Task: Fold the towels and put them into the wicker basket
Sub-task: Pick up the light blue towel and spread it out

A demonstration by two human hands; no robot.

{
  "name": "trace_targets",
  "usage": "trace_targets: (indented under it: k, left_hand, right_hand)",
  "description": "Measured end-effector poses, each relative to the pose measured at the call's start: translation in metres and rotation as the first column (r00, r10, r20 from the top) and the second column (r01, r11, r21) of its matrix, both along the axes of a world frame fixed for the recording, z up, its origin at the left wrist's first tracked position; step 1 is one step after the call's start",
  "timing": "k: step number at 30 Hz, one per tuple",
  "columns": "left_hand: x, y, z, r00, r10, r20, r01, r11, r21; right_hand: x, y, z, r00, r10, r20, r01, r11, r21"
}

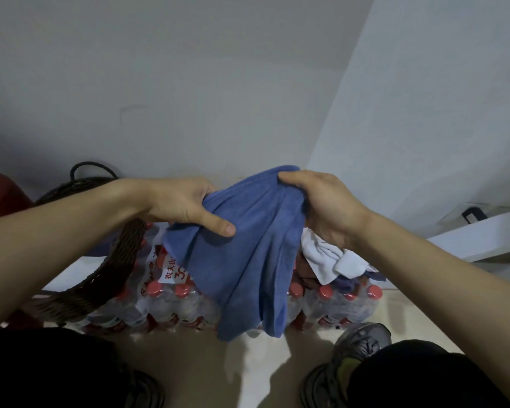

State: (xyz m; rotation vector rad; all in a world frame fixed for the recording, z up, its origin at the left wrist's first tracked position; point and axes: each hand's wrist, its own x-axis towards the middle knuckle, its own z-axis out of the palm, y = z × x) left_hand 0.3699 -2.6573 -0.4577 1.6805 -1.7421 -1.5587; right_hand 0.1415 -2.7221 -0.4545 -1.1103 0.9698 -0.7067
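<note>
Both the left hand (186, 206) and right hand (321, 201) grip the bunched blue towel (248, 260), so its loose hanging end may fold crooked or snag the basket (112, 260) beneath the left hand.

the white label (171, 267) on the shrink-wrapped pack of water bottles (171, 304), lower centre-left of the frame, shows red chinese characters "农夫山". below them i make out a partly hidden red "3"; nothing else is legible.

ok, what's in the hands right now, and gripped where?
Both hold the blue towel by its bunched top edge: left hand on the left side, thumb over the cloth, right hand on the right. The rest hangs free.
</note>
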Motion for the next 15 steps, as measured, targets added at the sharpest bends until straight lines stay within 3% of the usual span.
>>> trace_targets:
  k: [5, 8, 11, 15]
  left_hand:
    - [0.013, 0.003, 0.001, 0.977, 0.073, -0.201, -0.059, 0.996, 0.072]
    - [0.018, 0.002, 0.004, 0.954, 0.070, -0.291, -0.046, 0.995, 0.087]
    - [0.028, 0.003, 0.000, 0.969, 0.084, -0.232, -0.050, 0.988, 0.148]
    - [0.045, 0.013, -0.008, 0.999, -0.008, -0.043, 0.018, 0.967, 0.254]
  right_hand:
    - [-0.013, -0.008, -0.001, 0.989, 0.077, 0.128, -0.097, 0.983, 0.158]
    - [-0.020, -0.014, -0.003, 0.959, 0.209, 0.190, -0.244, 0.952, 0.187]
    - [-0.027, -0.014, -0.008, 0.925, 0.369, 0.093, -0.381, 0.900, 0.213]
    - [-0.032, -0.014, -0.021, 0.893, 0.445, -0.063, -0.431, 0.887, 0.163]
